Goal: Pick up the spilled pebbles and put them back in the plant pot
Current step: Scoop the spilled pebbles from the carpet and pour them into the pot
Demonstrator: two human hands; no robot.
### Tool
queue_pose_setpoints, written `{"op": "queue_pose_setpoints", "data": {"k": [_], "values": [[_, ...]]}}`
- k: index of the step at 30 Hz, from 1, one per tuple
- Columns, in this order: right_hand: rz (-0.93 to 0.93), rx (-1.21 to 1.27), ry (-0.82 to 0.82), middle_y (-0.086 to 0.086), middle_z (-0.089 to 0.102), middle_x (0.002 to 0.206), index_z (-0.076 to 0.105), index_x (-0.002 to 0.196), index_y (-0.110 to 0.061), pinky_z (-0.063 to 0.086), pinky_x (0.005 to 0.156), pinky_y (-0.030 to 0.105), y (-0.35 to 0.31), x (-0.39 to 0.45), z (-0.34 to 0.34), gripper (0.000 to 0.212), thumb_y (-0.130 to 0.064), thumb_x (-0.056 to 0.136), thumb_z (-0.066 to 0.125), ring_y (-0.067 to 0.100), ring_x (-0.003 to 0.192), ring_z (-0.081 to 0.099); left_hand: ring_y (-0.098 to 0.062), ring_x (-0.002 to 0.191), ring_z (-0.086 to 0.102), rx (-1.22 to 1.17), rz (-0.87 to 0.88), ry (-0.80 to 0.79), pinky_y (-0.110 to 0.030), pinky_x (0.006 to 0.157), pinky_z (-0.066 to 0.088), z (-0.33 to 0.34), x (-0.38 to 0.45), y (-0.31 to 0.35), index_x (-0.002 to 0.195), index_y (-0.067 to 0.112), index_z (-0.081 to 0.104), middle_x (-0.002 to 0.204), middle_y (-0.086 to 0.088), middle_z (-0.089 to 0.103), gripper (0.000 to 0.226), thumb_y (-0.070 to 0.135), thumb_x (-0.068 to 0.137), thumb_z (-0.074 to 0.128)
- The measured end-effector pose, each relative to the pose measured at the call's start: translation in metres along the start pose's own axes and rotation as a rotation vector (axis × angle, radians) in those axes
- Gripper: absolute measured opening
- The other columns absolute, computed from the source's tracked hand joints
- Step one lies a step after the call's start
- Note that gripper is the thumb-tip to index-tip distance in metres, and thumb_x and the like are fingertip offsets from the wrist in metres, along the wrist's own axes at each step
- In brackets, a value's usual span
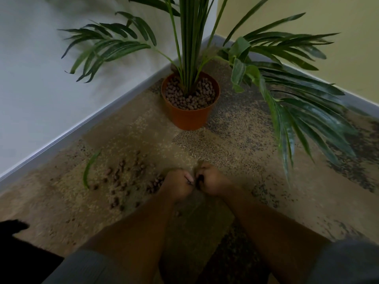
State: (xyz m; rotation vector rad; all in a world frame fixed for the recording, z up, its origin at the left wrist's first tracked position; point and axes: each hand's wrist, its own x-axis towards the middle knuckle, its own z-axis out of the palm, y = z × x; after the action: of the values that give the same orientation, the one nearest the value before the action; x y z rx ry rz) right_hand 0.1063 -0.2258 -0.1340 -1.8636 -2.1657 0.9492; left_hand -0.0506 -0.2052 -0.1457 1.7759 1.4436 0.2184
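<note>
Curling both fists side by side low over the speckled beige carpet floor [235, 128], I keep my left hand [178, 184] and right hand [211, 181] almost touching, fingers folded tight, though I cannot tell what either one holds. Scattered small brown round clay pebbles [123, 177] lie on the floor just left of my left hand, beside a fallen green leaf [88, 169]. Ahead, in the corner, stands the round terracotta-orange plastic plant pot [189, 117], filled with pebbles around the green palm plant [190, 48].
</note>
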Motion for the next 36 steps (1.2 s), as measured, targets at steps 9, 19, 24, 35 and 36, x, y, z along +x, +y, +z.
{"op": "queue_pose_setpoints", "data": {"k": [9,19,24,35,36], "values": [[0.701,1.513,0.04,0.007,0.049,0.078,0.053,0.077,-0.008,0.046,0.046,0.014,-0.011,0.02,-0.024,0.016,0.003,0.088,0.046,0.012,0.063,0.048,-0.006,0.077,0.064,-1.052,-0.57,-0.013,-0.015,0.068,0.058,-0.007,0.017,0.014,0.089,0.006,0.07,0.092,-0.006,0.068,0.006,0.003,0.085,0.066],[0.558,1.621,-0.103,-0.004,0.042,0.042,0.054,0.073,-0.005,0.019,0.026,0.01,-0.022,0.026,-0.021,0.024,0.003,0.093,0.045,0.001,0.029,0.031,-0.011,0.053,0.06,-1.447,-0.596,-0.127,-0.021,0.062,0.05,-0.021,0.016,0.029,0.08,0.01,0.059,0.058,-0.002,0.061,0.019,0.013,0.086,0.041],[0.558,1.747,-0.004,-0.002,0.034,0.047,0.038,0.064,-0.012,0.017,0.027,0.013,-0.028,0.034,-0.027,0.028,0.005,0.086,0.035,0.004,0.031,0.023,-0.01,0.06,0.053,-1.434,-0.596,-0.046,-0.019,0.058,0.047,-0.029,0.027,0.038,0.081,0.014,0.06,0.06,0.001,0.058,0.029,0.034,0.095,0.045],[0.394,2.137,0.368,0.022,0.06,0.119,0.054,0.119,0.006,0.049,0.102,0.036,-0.073,0.069,-0.108,0.035,-0.019,0.097,0.043,0.031,0.111,0.06,-0.005,0.068,0.06,-1.714,-0.457,0.246,-0.015,0.055,0.053,-0.092,0.066,0.097,0.092,0.014,0.062,0.076,0.002,0.063,0.014,0.016,0.097,0.049],[0.364,2.165,0.399,0.025,0.054,0.132,0.048,0.132,0.005,0.044,0.108,0.041,-0.077,0.074,-0.118,0.043,-0.022,0.099,0.041,0.035,0.124,0.054,-0.007,0.071,0.059,-1.744,-0.413,0.261,-0.016,0.062,0.055,-0.103,0.068,0.104,0.093,0.012,0.062,0.077,0.0,0.061,0.012,0.014,0.096,0.051]]}}
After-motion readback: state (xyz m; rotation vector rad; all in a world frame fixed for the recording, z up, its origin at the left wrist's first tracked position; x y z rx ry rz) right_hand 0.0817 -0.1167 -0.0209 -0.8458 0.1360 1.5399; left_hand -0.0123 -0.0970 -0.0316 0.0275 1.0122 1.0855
